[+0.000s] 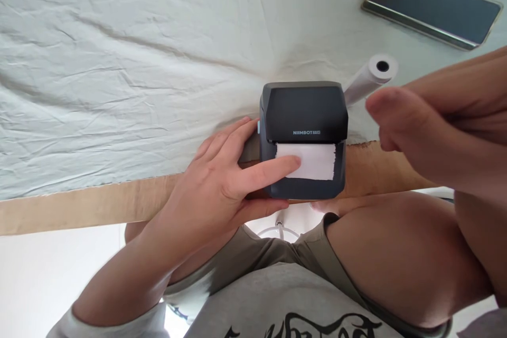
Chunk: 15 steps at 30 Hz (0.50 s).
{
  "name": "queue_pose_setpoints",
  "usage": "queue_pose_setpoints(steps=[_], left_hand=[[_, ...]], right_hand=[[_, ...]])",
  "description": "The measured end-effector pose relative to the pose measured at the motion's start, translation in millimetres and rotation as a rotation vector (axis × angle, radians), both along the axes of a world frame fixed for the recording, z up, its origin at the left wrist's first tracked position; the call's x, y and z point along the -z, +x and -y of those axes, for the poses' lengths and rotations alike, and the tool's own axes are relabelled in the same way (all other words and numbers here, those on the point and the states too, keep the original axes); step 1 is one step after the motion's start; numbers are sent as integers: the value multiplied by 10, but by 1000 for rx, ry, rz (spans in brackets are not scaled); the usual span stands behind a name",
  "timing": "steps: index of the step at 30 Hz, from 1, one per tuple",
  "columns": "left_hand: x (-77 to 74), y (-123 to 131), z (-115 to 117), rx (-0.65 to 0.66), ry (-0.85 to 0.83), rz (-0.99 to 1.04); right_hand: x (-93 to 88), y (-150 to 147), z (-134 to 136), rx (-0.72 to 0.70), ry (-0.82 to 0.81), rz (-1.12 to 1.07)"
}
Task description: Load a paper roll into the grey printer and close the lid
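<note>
A small black label printer (304, 111) marked NIIMBOT sits at the table's near edge. My left hand (225, 174) grips it from the left, with the thumb under its front and other fingers along its side. One finger lies across a white paper strip (319, 161) with ragged edges that comes out of the slot. My right hand (420, 132) is raised to the right of the printer, apart from it, its fingers curled together; whatever may be in them is hidden. Behind the printer's right side stands a white paper roll (366, 79) with a black core.
A phone in a clear case (433, 8) lies at the back right. Wrinkled pale cloth (138, 63) covers the table, and a bare wooden edge (99, 203) shows along the front. The person's legs are just below that edge.
</note>
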<state>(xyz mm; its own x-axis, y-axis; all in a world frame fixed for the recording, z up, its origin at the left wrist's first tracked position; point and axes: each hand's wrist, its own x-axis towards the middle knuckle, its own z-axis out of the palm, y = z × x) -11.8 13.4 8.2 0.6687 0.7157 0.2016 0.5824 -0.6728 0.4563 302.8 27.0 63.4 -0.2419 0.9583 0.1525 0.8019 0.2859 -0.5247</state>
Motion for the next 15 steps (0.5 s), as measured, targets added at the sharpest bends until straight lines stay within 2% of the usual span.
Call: queue_pose_setpoints(steps=[3,6,9,13,15], left_hand=[[33,2,11,-29,17,5],[70,15,5,-45,56,24],[92,25,-13,-31,90,21],[100,17,-27,-29,104,20],[95,12,-26,-29,84,49]], right_hand=[[88,-97,-55,-83,-192,-61],[162,-151,-87,-28,-375,-152],[201,-165,-96,-5,-420,-233],[213,-159,-145,-62,-424,-329],[198,-129,-194,-116,-479,-301]])
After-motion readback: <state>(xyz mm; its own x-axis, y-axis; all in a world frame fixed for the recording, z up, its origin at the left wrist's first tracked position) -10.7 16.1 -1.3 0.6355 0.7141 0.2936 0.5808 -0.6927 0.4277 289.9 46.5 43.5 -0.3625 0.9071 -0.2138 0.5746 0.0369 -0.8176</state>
